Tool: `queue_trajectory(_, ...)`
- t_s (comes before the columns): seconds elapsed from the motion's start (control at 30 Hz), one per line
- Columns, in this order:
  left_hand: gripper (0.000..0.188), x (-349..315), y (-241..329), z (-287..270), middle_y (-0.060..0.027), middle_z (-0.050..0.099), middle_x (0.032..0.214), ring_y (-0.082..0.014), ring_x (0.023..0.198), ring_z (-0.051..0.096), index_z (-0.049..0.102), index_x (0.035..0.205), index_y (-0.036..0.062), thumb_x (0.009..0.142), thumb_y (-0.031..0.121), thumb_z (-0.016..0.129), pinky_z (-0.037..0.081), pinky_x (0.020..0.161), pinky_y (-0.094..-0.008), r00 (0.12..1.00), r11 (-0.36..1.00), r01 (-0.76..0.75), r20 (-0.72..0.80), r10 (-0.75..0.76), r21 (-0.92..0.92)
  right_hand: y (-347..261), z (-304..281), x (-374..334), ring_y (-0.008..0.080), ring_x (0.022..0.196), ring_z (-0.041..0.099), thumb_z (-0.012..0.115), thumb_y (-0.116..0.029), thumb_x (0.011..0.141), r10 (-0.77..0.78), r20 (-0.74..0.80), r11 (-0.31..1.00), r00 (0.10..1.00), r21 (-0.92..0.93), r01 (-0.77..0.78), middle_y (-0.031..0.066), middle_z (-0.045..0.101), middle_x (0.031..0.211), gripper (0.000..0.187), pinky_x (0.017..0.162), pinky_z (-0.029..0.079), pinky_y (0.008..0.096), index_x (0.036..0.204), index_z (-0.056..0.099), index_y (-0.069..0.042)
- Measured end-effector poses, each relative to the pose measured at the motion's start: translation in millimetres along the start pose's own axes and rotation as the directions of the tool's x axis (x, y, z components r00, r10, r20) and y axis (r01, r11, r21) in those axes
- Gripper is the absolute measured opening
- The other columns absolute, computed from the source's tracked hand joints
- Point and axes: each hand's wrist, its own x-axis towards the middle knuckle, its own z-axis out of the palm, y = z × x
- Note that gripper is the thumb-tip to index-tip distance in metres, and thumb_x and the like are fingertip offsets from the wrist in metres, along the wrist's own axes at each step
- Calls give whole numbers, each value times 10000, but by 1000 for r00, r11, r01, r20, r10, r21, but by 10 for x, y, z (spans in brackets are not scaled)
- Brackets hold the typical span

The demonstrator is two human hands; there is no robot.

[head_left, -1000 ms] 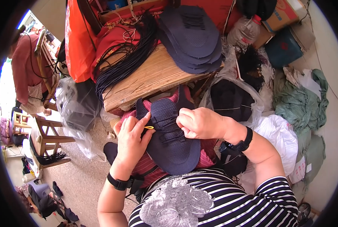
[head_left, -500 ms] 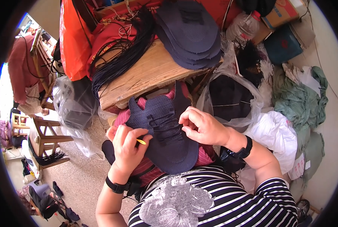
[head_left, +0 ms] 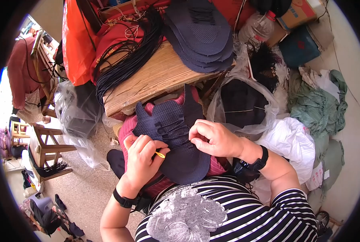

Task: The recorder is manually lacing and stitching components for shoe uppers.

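Observation:
A dark navy knit shoe upper lies across my lap, with black laces running in rows over its middle. At its left edge my left hand is closed, thumb and fingers together, and a small yellow tool pokes out from them; the rest of it is hidden. My right hand rests at the right side of the lacing with thumb and index finger pinched. What that pinch holds, if anything, is too small to make out.
Ahead stands a wooden bench bearing a bundle of black laces and a stack of navy uppers. To the right, an open clear plastic bag holds dark pieces. A wooden stool stands at left.
My left hand has moved right and slightly down, nearer the laces, carrying the yellow tool. The right hand has shifted slightly left and down, its fingers still pinched.

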Motion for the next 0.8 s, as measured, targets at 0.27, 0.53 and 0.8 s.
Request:
queue_trajectory(0.27, 170, 86, 40, 6, 25, 483, 690, -185, 689, 495, 689, 792, 159, 717, 125, 839, 321, 805, -374, 998, 998, 51, 34, -50, -43, -24, 73, 66, 264, 752, 677, 706, -4, 871, -106, -30, 986, 994, -135, 101, 98, 644, 897, 154, 634, 541, 359, 988, 609, -26)
queue_trajectory(0.53, 210, 66, -121, 0, 9, 490, 711, -193, 717, 524, 653, 790, 154, 674, 96, 818, 350, 833, -390, 999, 999, -26, 42, 27, -32, -47, 32, 159, 263, 737, 656, 717, -85, 823, -250, 126, 880, 960, -385, 279, 96, 585, 835, 190, 627, 564, 368, 911, 556, -36)
queue_trajectory(0.8, 226, 45, -107, 0, -10, 531, 744, -222, 759, 573, 644, 870, 120, 729, 95, 820, 386, 872, -393, 998, 999, -47, 35, 47, -4, 86, -6, 130, 242, 696, 626, 727, -68, 779, -333, 114, 846, 936, -401, 350, 74, 532, 782, 222, 597, 547, 362, 885, 534, -45)
